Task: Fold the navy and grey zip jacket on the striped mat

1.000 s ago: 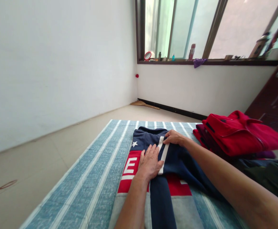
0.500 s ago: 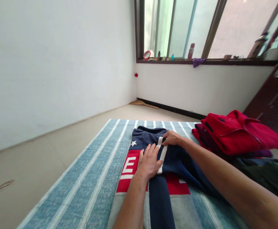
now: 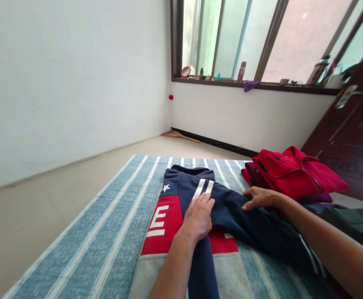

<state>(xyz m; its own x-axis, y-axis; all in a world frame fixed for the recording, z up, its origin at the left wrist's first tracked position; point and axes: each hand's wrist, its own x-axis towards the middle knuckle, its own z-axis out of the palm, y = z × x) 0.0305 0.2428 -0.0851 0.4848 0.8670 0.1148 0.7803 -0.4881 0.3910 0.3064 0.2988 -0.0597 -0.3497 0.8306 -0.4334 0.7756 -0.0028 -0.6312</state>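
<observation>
A navy, red and grey long-sleeved top lies on the striped bed cover, with a white star, a white letter E and two white stripes near its shoulder. One navy sleeve stretches off to the right; another navy strip runs down the middle. My left hand rests flat on the top just below the white stripes, fingers extended. At the upper edge of the stretched sleeve is my right hand, its thumb and fingers apart and no cloth gripped between them.
A stack of folded red and maroon clothes sits to the right, beside dark green clothing. Beyond the bed are a broom on the floor, a windowsill with small items and a dark red door.
My right hand has moved right from the white stripes to the sleeve, which now lies more stretched out to the right. My left hand stays on the top. The view has turned slightly right.
</observation>
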